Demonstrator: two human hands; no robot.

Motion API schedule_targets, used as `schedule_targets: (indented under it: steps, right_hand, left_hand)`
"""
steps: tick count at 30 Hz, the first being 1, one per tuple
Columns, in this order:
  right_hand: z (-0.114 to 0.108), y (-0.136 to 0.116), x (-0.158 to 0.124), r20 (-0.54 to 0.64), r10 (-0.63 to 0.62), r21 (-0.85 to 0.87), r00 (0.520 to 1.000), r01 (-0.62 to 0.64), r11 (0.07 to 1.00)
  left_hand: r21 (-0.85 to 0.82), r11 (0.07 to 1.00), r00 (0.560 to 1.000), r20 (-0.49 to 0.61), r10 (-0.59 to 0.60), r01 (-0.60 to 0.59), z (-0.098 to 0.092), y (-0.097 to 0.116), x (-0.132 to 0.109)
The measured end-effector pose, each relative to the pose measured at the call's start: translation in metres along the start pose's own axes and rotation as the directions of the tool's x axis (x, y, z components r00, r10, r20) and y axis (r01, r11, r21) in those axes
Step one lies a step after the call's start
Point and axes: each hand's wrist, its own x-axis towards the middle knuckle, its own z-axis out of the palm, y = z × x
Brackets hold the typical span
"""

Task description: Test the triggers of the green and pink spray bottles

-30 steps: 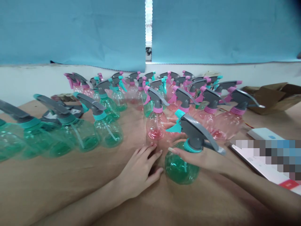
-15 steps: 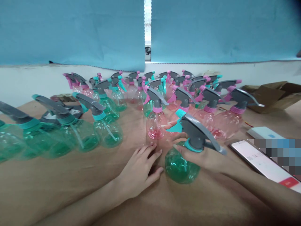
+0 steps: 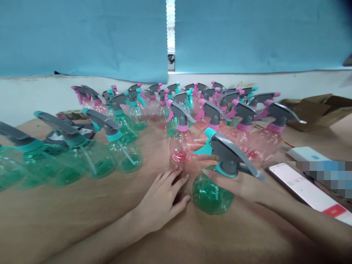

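A green spray bottle (image 3: 211,194) with a grey and turquoise trigger head stands tilted in front of me. My right hand (image 3: 233,183) is wrapped round its neck and upper body from the right, the fingers partly hidden behind it. To its left, my left hand (image 3: 167,194) lies on the table with fingers spread, holding nothing and just apart from the bottle. Beyond both hands stands a clear pink spray bottle (image 3: 180,146) with a pink collar, close to the fingers of my right hand.
Several green spray bottles (image 3: 126,156) line the left side. More pink bottles (image 3: 265,146) stand at the right and back. A phone (image 3: 299,183), a white box (image 3: 306,153) and an open cardboard box (image 3: 310,115) lie right. Blue cloth (image 3: 82,36) hangs behind.
The view has shifted very slightly, so the background sits a little further left. Both hands and the held green bottle stay in place.
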Motion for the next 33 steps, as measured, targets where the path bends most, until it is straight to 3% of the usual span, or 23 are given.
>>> schedule_targets:
  steps: [4, 9, 33]
  right_hand:
    - [0.002, -0.002, 0.004, 0.045, -0.072, 0.118, 0.996, 0.067, 0.991]
    - [0.011, 0.015, -0.001, -0.089, -0.062, 0.157, 0.994, 0.075, 0.985]
    - [0.006, 0.007, 0.002, -0.109, -0.045, 0.075, 0.993, 0.054, 0.996]
  left_hand:
    - [-0.005, 1.0, 1.0, -0.018, -0.001, 0.001, 0.0, 0.0, -0.001]
    - [0.002, 1.0, 1.0, -0.014, -0.001, 0.001, 0.0, 0.0, -0.001]
    - [0.005, 1.0, 1.0, -0.013, 0.006, -0.006, -0.001, 0.0, -0.001]
